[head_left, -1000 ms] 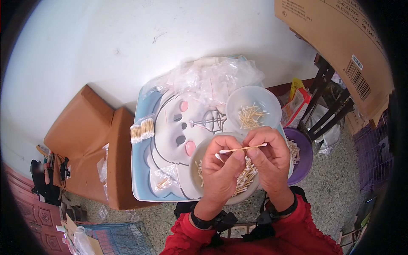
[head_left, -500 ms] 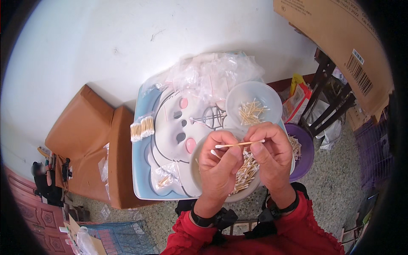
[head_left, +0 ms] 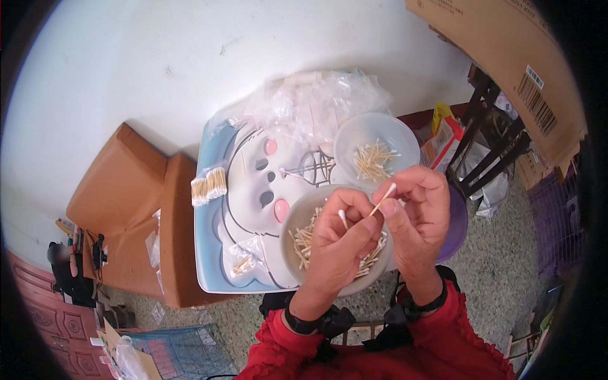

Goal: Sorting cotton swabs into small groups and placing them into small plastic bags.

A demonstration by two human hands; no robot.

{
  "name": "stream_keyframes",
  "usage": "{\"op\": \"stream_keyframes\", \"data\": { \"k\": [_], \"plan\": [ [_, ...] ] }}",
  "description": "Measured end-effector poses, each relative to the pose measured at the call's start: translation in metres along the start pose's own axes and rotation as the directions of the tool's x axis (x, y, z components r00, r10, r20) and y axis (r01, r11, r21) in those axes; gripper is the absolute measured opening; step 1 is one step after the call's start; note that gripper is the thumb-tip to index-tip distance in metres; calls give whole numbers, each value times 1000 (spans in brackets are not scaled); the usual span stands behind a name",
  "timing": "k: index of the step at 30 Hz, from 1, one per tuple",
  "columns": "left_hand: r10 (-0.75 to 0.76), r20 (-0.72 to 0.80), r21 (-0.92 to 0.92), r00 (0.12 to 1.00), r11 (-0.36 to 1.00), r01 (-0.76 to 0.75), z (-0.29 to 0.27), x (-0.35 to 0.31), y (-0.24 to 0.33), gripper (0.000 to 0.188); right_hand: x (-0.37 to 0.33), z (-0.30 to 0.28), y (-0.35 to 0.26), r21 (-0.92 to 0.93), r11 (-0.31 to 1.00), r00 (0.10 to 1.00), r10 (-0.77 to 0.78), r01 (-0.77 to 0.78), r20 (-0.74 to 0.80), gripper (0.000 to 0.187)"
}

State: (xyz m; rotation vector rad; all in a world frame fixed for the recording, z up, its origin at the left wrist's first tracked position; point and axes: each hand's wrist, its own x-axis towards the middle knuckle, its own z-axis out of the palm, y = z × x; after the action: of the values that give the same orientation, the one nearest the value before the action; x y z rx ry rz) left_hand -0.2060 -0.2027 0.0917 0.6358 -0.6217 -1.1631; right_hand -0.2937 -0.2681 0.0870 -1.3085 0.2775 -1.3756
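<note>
Head view: right fingers [head_left: 395, 218] pinch a swab [head_left: 384, 197], left fingers [head_left: 358, 236] another swab [head_left: 342, 218]; bowl [head_left: 287, 250] beneath, I guess, to catch strays.

Seemingly a home, with brown padded seat [head_left: 123, 215] and panelled door [head_left: 47, 310].
</note>
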Motion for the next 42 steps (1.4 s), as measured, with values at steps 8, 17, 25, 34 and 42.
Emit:
{"op": "stream_keyframes", "data": {
  "k": [8,17,25,34,42],
  "plan": [
    [-128,37,167,991,979,120,-3,1,3,13,8,-8,-8,-416,899,989,-104,137,103,18],
    [17,160,232,987,971,-54,-24,8,11,23,10,-4,4,-396,882,936,-123,256,330,20],
    [216,16,-413,976,891,-190,-70,7,56,26,-6,2,14,-649,735,831,227,196,508,11],
    [291,323,-513,900,853,-92,-92,10,70,23,-35,15,17,-842,410,554,634,350,539,24],
    [277,-33,-424,960,867,-264,-53,-3,68,24,-37,19,24,-840,322,624,564,437,541,16]
  ]
}}
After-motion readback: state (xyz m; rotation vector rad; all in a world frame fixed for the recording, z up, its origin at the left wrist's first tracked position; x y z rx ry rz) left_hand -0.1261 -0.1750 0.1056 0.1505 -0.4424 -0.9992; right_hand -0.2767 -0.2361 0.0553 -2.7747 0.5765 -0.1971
